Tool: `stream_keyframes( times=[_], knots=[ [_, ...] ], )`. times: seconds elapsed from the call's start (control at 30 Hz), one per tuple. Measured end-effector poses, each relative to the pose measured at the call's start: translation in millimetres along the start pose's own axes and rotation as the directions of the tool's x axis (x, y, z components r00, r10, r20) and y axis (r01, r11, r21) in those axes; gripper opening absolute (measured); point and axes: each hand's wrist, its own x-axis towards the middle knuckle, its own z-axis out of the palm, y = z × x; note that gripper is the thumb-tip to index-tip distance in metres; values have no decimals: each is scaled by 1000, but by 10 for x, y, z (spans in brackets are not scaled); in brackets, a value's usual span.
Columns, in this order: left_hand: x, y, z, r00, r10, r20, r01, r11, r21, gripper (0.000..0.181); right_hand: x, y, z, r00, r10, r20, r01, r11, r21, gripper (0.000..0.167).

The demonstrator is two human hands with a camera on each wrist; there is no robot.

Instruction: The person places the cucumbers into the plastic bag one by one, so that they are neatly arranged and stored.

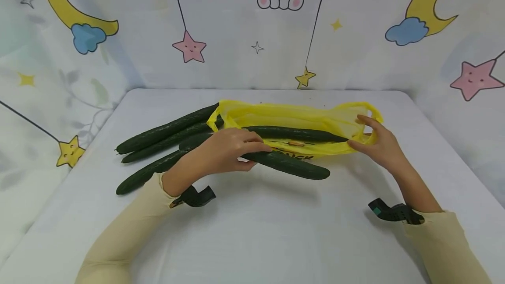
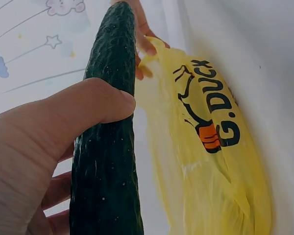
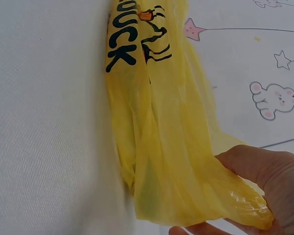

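My left hand [image 1: 222,150] grips a dark green cucumber [image 1: 293,165], whose free end points right in front of a yellow plastic bag [image 1: 272,114]. In the left wrist view the thumb of the hand [image 2: 44,132] lies across the cucumber [image 2: 110,161], beside the printed bag [image 2: 210,181]. Another cucumber [image 1: 292,133] lies in the bag's opening. My right hand [image 1: 380,143] holds the bag's right end by its edge between thumb and fingers; in the right wrist view the hand [image 3: 279,188] has bag film [image 3: 186,171] between its fingers.
Several more cucumbers [image 1: 158,137] lie at the left of the white table [image 1: 252,231], partly behind my left hand and forearm. One nearer cucumber [image 1: 146,176] slants toward the left wrist. A patterned cloth [image 1: 236,21] stands behind the table.
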Motion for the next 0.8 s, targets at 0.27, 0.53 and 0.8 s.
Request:
stream_keyframes(
  times=[0.27,0.53,0.8],
  knots=[
    [202,-52,51,1000,18,23,-17,999,-32,38,-3,2,1,1000,5,-3,-5,1000,-1,79],
    [352,-102,92,999,26,40,-25,999,-27,38,2,-10,10,1000,6,-7,-6,1000,0,79],
    [494,-165,201,999,36,11,-36,998,-57,36,-2,-11,5,1000,16,1,-16,1000,12,79]
  ],
)
